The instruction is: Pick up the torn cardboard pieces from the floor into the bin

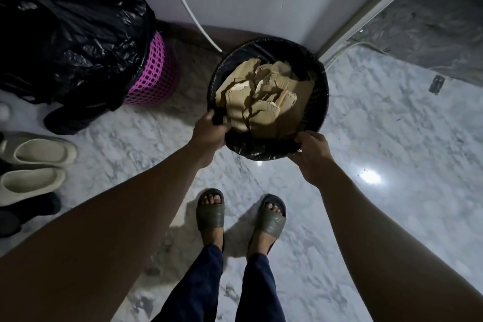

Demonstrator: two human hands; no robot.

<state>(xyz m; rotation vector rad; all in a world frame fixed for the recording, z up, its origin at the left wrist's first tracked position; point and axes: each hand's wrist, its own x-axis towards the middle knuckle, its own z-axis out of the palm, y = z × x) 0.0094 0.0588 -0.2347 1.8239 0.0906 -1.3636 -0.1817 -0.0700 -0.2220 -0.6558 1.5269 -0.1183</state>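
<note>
A round black bin [320, 102] lined with a black plastic bag stands near the wall corner. Several torn brown cardboard pieces [264, 98] fill its inside. My left hand [209, 131] grips the near-left rim of the bin, fingers curled over the bag's edge. My right hand [312, 153] grips the near-right rim, thumb over the plastic liner. Both arms reach forward from the bottom of the view. No cardboard shows on the floor around the bin.
A pink mesh basket [156, 78] holding a bulging black bag [78, 34] stands at left. Pale shoes [34, 165] and dark shoes lie at the left edge. My feet in dark slides [211, 214] stand on the marble floor. A white cable [188, 10] runs down the wall.
</note>
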